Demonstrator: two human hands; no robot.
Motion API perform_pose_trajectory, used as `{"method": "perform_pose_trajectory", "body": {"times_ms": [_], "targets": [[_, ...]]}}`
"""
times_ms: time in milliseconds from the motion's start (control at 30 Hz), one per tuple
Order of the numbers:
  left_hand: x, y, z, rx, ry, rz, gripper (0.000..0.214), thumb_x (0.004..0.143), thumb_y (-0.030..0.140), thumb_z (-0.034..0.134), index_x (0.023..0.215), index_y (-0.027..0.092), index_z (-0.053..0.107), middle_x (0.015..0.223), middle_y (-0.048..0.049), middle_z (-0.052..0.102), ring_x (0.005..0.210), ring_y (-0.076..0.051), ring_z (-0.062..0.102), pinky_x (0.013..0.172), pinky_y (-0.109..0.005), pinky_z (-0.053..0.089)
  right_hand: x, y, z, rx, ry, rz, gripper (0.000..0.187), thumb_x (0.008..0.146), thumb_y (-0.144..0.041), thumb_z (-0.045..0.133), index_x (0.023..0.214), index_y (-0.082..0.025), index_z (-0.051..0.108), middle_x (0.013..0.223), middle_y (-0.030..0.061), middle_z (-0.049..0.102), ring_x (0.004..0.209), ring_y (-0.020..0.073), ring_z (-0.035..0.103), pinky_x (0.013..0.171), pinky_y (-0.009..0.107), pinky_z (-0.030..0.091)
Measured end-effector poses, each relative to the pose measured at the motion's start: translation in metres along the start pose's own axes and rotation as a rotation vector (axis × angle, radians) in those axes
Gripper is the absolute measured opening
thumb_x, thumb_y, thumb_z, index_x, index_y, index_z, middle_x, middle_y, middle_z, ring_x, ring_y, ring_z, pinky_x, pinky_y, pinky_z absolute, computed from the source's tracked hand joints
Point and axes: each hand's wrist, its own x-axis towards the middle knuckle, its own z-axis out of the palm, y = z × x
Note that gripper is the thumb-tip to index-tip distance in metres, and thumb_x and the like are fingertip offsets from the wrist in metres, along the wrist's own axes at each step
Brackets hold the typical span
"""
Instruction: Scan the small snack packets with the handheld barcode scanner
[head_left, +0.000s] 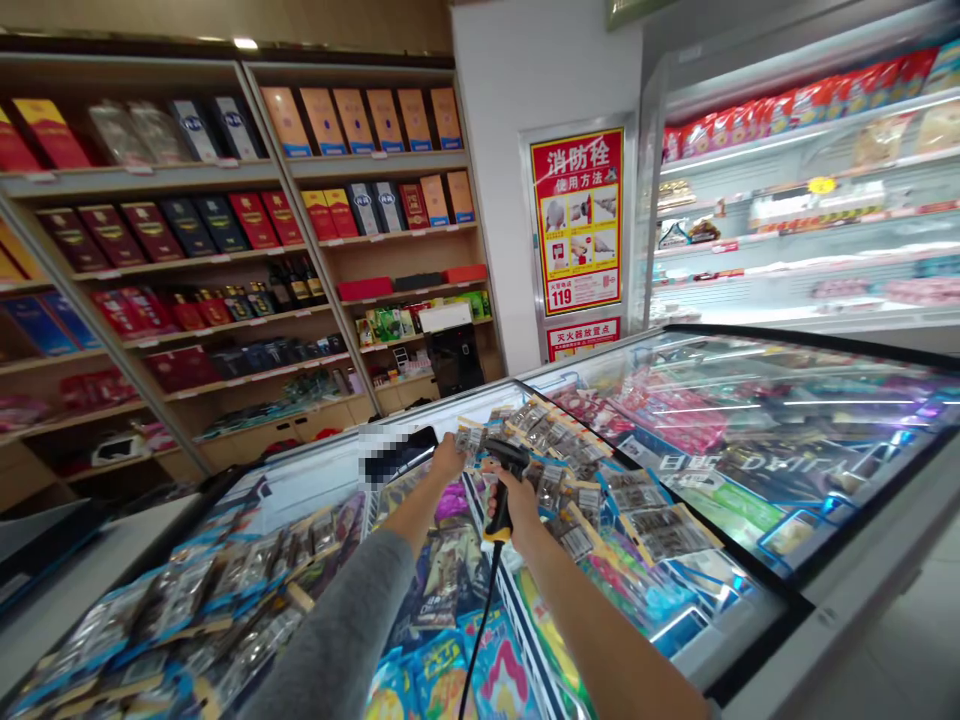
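Right hand [517, 505] is closed tight round the pistol grip of a black handheld barcode scanner [504, 490], a yellow collar showing just under the fist and a thin black cable [480, 620] dropping away toward 6 o'clock. Left hand [448, 460], coming out of a grey sleeve [341, 630], sits near 12 o'clock against the packets at the rim of the chest freezer [300, 470], fingers curled, though whether it has actually pinched a packet, I can't tell from here. Just beside it, what looks like a phone [397, 455], partly blurred, lies at the rim. Foil snack packets [555, 475] on card strips crowd the freezer around both hands, heaped toward 1 o'clock. Those should weigh next to nothing: soft, slick foil, best taken by the stiffer card, not the pouch. The scanner looks light and rigid, safest held by its grip, with that cable free to snag. Further out, liquor boxes on a wooden shelf [187, 240] at 10 o'clock, a red fire-hydrant poster [577, 220] at 1 o'clock.
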Motion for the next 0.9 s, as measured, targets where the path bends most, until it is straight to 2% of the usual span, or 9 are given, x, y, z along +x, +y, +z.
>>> {"method": "perform_pose_trajectory", "body": {"times_ms": [100, 233, 333, 467, 633, 900], "targets": [[-0.025, -0.017, -0.011, -0.313, 0.077, -0.077, 0.017, 0.074, 0.022, 0.066, 0.089, 0.017, 0.061, 0.091, -0.0090, 0.073, 0.091, -0.025, 0.069, 0.077, -0.032, 0.050, -0.013, 0.006, 0.002, -0.074, -0.052, -0.055, 0.032, 0.061, -0.038, 0.073, 0.074, -0.022, 0.049, 0.044, -0.0080, 0.049, 0.033, 0.0094, 0.042, 0.032, 0.021, 0.033], [-0.074, -0.057, -0.033, -0.790, 0.153, -0.154, 0.027, 0.063, 0.028, 0.075, 0.086, 0.019, 0.063, 0.080, -0.0054, 0.074, 0.082, -0.025, 0.070, 0.074, -0.033, 0.053, -0.043, 0.021, 0.008, -0.292, -0.189, -0.131, 0.035, 0.063, -0.041, 0.071, 0.082, -0.022, 0.048, 0.046, -0.0098, 0.049, 0.031, 0.0095, 0.040, 0.030, 0.021, 0.031], [-0.115, -0.090, -0.050, -1.004, 0.187, -0.200, 0.041, 0.055, 0.034, 0.080, 0.089, 0.018, 0.066, 0.078, -0.0049, 0.074, 0.082, -0.027, 0.071, 0.076, -0.037, 0.054, -0.071, 0.035, 0.014, -0.450, -0.347, -0.164, 0.031, 0.069, -0.040, 0.067, 0.083, -0.022, 0.047, 0.047, -0.0102, 0.049, 0.030, 0.0090, 0.040, 0.031, 0.022, 0.030], [-0.157, -0.118, -0.064, -1.097, 0.273, -0.260, 0.046, 0.053, 0.036, 0.082, 0.092, 0.017, 0.066, 0.077, -0.0049, 0.074, 0.083, -0.027, 0.071, 0.078, -0.040, 0.056, -0.101, 0.051, 0.015, -0.641, -0.501, -0.167, 0.027, 0.074, -0.041, 0.064, 0.083, -0.022, 0.047, 0.045, -0.0103, 0.046, 0.029, 0.0091, 0.039, 0.032, 0.022, 0.030], [-0.171, -0.124, -0.066, -1.144, 0.406, -0.260, 0.045, 0.054, 0.035, 0.083, 0.091, 0.017, 0.065, 0.083, -0.0062, 0.075, 0.086, -0.026, 0.071, 0.083, -0.040, 0.056, -0.117, 0.061, 0.012, -0.859, -0.564, -0.177, 0.024, 0.078, -0.043, 0.061, 0.083, -0.022, 0.049, 0.043, -0.0093, 0.045, 0.031, 0.0109, 0.040, 0.035, 0.024, 0.033], [-0.172, -0.124, -0.060, -1.155, 0.456, -0.267, 0.044, 0.057, 0.038, 0.081, 0.091, 0.016, 0.062, 0.087, -0.0069, 0.074, 0.086, -0.024, 0.070, 0.080, -0.038, 0.056, -0.123, 0.062, 0.012, -1.050, -0.525, -0.251, 0.026, 0.078, -0.046, 0.061, 0.081, -0.022, 0.053, 0.044, -0.0061, 0.048, 0.039, 0.0145, 0.048, 0.041, 0.025, 0.035]]}}
